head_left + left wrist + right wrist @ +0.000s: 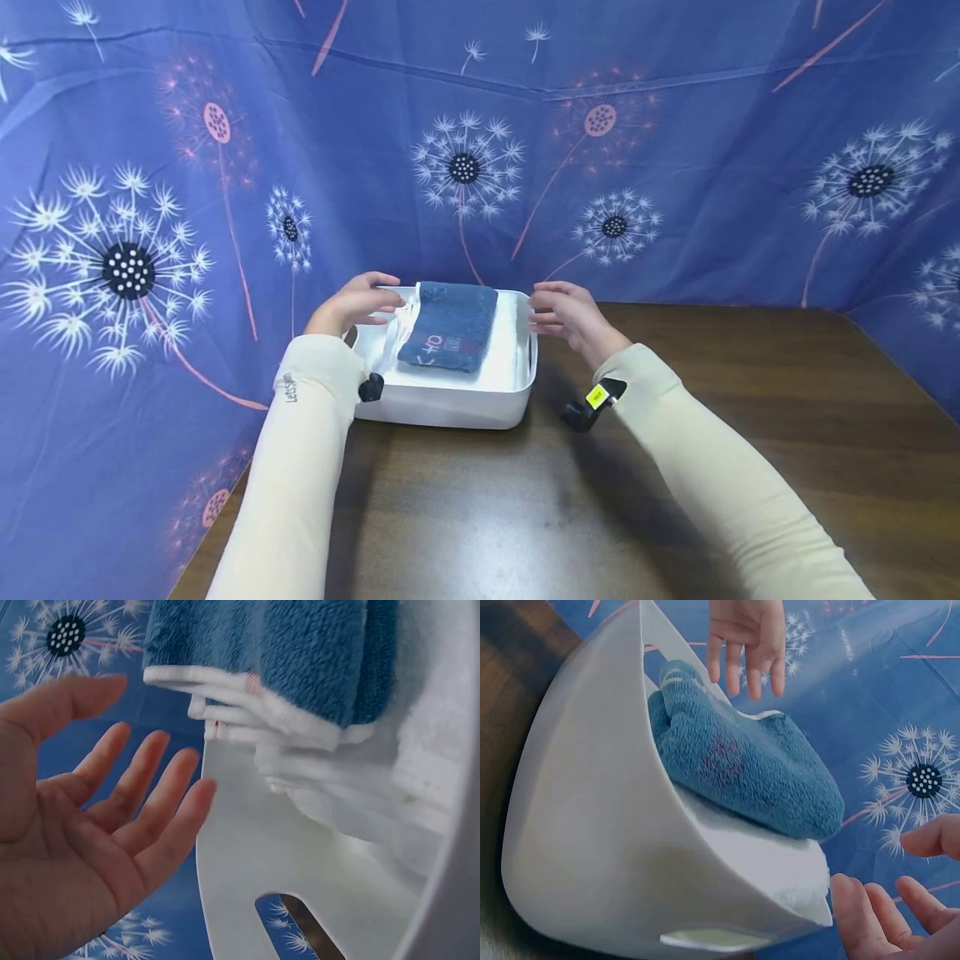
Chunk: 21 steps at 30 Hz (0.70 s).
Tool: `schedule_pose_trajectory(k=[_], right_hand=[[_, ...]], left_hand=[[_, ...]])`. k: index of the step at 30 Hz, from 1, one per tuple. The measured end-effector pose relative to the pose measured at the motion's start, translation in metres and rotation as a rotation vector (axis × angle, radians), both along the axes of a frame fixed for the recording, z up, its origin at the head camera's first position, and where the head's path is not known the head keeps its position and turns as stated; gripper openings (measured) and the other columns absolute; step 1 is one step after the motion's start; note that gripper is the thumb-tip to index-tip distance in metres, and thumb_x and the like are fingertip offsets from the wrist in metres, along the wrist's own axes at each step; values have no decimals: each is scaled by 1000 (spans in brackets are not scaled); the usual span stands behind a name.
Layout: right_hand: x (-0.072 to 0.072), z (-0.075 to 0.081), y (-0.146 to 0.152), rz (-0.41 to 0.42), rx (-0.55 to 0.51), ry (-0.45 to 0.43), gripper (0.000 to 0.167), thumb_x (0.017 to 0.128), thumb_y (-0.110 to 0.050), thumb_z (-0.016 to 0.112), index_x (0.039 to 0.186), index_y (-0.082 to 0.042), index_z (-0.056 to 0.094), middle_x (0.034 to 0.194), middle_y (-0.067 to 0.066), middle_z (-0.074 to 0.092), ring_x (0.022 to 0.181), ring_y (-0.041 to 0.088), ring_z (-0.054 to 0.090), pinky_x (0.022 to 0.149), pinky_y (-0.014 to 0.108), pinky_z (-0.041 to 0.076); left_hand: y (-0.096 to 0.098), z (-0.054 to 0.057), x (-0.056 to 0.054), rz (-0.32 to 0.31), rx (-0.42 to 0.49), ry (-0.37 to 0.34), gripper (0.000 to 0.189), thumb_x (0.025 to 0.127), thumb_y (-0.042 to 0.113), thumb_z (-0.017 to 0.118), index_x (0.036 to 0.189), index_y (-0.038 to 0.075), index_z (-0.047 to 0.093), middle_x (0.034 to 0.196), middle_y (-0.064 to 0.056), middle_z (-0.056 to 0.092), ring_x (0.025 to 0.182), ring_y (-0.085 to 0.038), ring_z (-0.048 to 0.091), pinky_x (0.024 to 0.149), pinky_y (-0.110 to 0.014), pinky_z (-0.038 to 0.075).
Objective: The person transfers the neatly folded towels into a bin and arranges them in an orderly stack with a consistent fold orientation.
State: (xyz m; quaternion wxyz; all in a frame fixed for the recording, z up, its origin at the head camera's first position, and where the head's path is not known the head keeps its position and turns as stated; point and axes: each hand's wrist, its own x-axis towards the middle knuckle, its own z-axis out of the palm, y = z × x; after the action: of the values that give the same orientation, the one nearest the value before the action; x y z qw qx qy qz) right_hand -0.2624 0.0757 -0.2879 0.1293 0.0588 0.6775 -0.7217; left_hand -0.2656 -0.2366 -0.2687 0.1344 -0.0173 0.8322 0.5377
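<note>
A folded blue towel (450, 325) with white edging and pinkish lettering lies in a white plastic basket (450, 408). Beneath it is folded white cloth (352, 787), seen in both wrist views. My left hand (360, 302) hovers at the basket's left end, fingers spread and pointing toward the towel, holding nothing. On the opposite side my right hand (566, 315) is held beside the right rim, its fingers loosely extended and nothing in them. In the right wrist view, the right fingertips (847, 889) come close to the basket's corner.
The basket stands on a dark brown wooden table (465, 508), near the back. Behind and to the left hangs a blue curtain (360, 167) printed with dandelions. An oblong handle hole (300, 926) is cut in the basket's end wall.
</note>
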Motion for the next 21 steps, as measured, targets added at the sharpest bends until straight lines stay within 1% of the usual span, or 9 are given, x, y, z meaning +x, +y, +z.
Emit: schedule_pose_trajectory(k=[3,5,8,14,17,21], right_hand=[[0,0,6,-2,13,30,45,90,-6,53,134,-1,43,113,18,53,76,21,63,85,39,50],[1,0,10,-8,26,47,44,91,-7,52,133,-1,44,105,15,54,68,17,63,83,39,51],[2,0,18,-18,51,64,44,91,-8,51,133,0,43,101,13,53,66,16,62,81,37,52],[6,0,34,-47,94,86,43,92,-9,49,132,1,43,104,14,52,64,14,61,74,33,54],[8,0,43,-58,119,107,43,93,-10,47,133,2,42,105,14,52,65,13,62,74,32,54],[11,0,58,-75,161,126,42,95,-13,45,134,2,42,106,13,51,66,12,62,75,34,54]], left_hand=[[5,0,-1,23,-54,76,52,89,9,55,138,2,38,130,-22,47,121,-36,45,97,-43,41],[9,1,-1,38,-96,123,47,90,10,53,135,3,42,127,-21,50,118,-35,47,95,-43,42],[13,0,-1,54,-155,195,41,90,11,52,130,2,49,123,-21,54,114,-34,50,93,-42,43],[17,-1,-2,80,-287,307,35,89,12,54,122,1,57,115,-20,60,107,-32,53,92,-42,42],[17,-2,-3,95,-327,340,32,90,14,53,120,3,59,115,-19,60,107,-31,54,91,-42,43],[19,-3,-4,99,-345,363,30,91,15,52,118,5,61,116,-17,60,107,-31,54,90,-42,44]])
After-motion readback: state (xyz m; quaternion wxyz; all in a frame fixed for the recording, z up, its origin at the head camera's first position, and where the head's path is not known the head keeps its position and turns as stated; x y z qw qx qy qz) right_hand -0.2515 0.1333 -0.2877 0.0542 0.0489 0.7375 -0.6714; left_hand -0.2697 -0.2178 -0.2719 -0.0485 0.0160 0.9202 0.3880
